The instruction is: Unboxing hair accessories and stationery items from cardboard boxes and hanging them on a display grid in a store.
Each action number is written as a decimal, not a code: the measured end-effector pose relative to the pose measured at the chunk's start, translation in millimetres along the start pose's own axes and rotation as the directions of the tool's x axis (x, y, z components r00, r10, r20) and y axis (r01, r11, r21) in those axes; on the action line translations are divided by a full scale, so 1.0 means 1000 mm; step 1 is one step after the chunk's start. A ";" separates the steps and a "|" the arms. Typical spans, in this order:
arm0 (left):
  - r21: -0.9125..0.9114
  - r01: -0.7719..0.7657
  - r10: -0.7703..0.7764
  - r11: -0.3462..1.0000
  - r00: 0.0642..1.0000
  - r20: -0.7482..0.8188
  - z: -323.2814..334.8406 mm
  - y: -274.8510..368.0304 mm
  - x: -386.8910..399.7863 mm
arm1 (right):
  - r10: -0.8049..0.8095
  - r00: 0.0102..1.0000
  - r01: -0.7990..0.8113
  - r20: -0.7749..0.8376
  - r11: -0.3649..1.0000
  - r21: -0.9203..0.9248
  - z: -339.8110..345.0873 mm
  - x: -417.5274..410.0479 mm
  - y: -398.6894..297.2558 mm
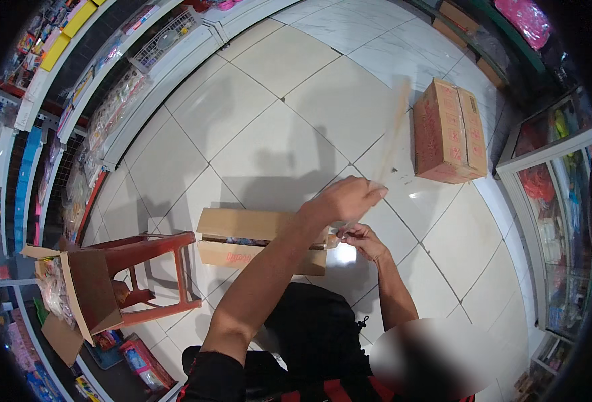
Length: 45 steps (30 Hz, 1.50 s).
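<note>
In front of my knees an opened cardboard box [263,256] lies on the tiled floor, its long flaps parted over a narrow gap with dark patterned contents. My left forearm crosses above the box, and my left hand [354,198] is closed in a fist around a long, translucent tan strip [396,130], apparently packing tape. Motion blurs the strip, which stretches up and away from the fist. Just below, my right hand [366,242] pinches a clear piece of tape [333,241] at the box's right end. Its exact shape between the fingers is hard to see.
A closed carton [449,133] stands on the floor ahead to the right. Left of me is a red-brown plastic stool [150,276] beside an open box of wrapped goods [57,294]. Stocked shelves [120,115] curve along the left; a glass display case [552,201] borders the right.
</note>
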<state>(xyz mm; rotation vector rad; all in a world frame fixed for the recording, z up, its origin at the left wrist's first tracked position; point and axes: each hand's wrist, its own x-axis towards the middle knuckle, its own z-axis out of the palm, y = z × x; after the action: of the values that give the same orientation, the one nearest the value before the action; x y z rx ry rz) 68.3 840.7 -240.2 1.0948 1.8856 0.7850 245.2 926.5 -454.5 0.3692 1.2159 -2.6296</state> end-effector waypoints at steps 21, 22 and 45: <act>-0.227 -0.027 -0.006 0.974 0.989 -0.145 0.057 0.003 -0.003 | -0.445 0.672 0.105 -0.592 0.849 -0.518 0.056 -0.031 0.006; -0.317 -0.073 0.051 0.945 0.996 -0.078 0.058 -0.001 -0.002 | -0.520 0.648 0.055 -0.556 0.761 -0.646 0.054 -0.031 0.006; 0.215 0.195 -0.203 0.957 0.979 0.019 0.099 -0.165 0.020 | 0.135 0.859 -0.022 -0.493 0.973 0.228 0.011 -0.015 -0.013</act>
<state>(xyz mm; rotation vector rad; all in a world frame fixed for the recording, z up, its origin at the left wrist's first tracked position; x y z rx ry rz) 82.5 798.8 -428.7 1.0191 2.0421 0.4520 253.7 927.7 -433.6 1.1903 1.0035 -2.6815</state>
